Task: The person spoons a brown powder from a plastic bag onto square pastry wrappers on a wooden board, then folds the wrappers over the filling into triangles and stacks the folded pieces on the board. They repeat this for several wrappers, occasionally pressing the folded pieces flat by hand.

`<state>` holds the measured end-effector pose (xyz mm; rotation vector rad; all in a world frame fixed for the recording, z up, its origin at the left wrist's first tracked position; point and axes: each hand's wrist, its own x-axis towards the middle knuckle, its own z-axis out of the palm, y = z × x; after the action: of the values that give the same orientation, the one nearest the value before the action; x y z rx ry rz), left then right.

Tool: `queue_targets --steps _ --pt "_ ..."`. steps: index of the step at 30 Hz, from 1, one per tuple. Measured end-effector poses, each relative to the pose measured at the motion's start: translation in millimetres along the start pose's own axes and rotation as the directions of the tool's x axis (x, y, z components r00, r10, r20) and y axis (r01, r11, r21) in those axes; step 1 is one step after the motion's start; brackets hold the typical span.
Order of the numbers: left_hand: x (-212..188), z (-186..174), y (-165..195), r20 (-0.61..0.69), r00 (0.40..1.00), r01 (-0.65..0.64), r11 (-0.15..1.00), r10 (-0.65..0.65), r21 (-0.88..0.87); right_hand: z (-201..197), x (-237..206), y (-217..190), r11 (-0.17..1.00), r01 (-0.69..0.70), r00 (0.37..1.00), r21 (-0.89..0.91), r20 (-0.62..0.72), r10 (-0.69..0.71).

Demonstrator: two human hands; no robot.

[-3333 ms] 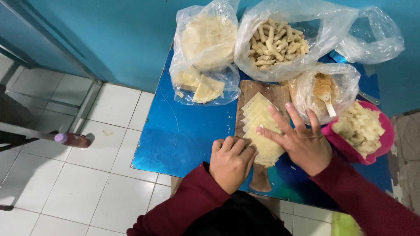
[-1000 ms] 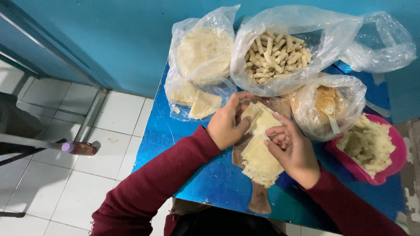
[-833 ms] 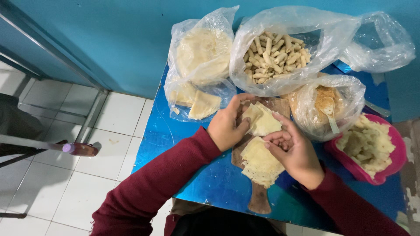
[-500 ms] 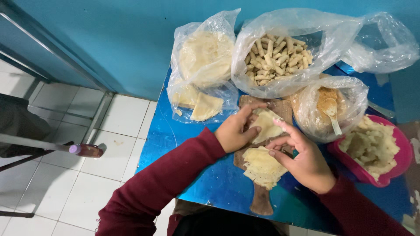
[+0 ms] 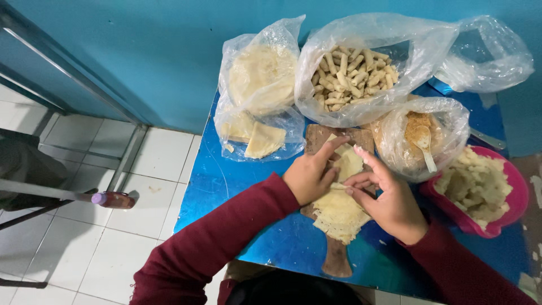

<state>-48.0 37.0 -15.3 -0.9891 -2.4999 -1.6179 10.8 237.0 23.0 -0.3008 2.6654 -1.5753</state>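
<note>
A wooden cutting board (image 5: 336, 257) lies on the blue table (image 5: 226, 186) with a stack of thin pale wrappers (image 5: 339, 212) on it. My left hand (image 5: 307, 175) and my right hand (image 5: 387, 195) meet over the stack, fingertips pinching the folded top wrapper (image 5: 348, 165) between them. Both sleeves are dark red.
At the back stand plastic bags: round wrappers (image 5: 261, 79), cut wrapper pieces (image 5: 262, 140), finished rolls (image 5: 353, 73), a crumb mix with a spoon (image 5: 420, 138), and an empty bag (image 5: 488, 56). A pink bowl of white filling (image 5: 480, 189) sits right. A tiled floor (image 5: 84, 237) lies left of the table edge.
My hands have moved from flat on the stack up to its top end. They now fold and pinch the top wrapper together near the board's far end.
</note>
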Motion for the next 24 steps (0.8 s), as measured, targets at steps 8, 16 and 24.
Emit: queue_targets --steps 8,16,24 --pt "-10.0 1.5 9.9 -0.159 0.987 0.014 0.988 0.011 0.151 6.2 8.4 6.6 0.974 0.159 0.976 -0.159 -0.124 -0.180" --pt "-13.2 -7.1 10.3 -0.161 0.986 0.015 0.954 0.035 0.301 8.9 12.2 11.3 0.910 0.264 0.943 -0.319 -0.115 -0.313" --pt "-13.4 -9.7 11.2 -0.099 0.995 0.030 0.948 0.001 0.316 8.9 11.0 10.8 0.961 0.163 0.976 -0.225 -0.105 -0.190"
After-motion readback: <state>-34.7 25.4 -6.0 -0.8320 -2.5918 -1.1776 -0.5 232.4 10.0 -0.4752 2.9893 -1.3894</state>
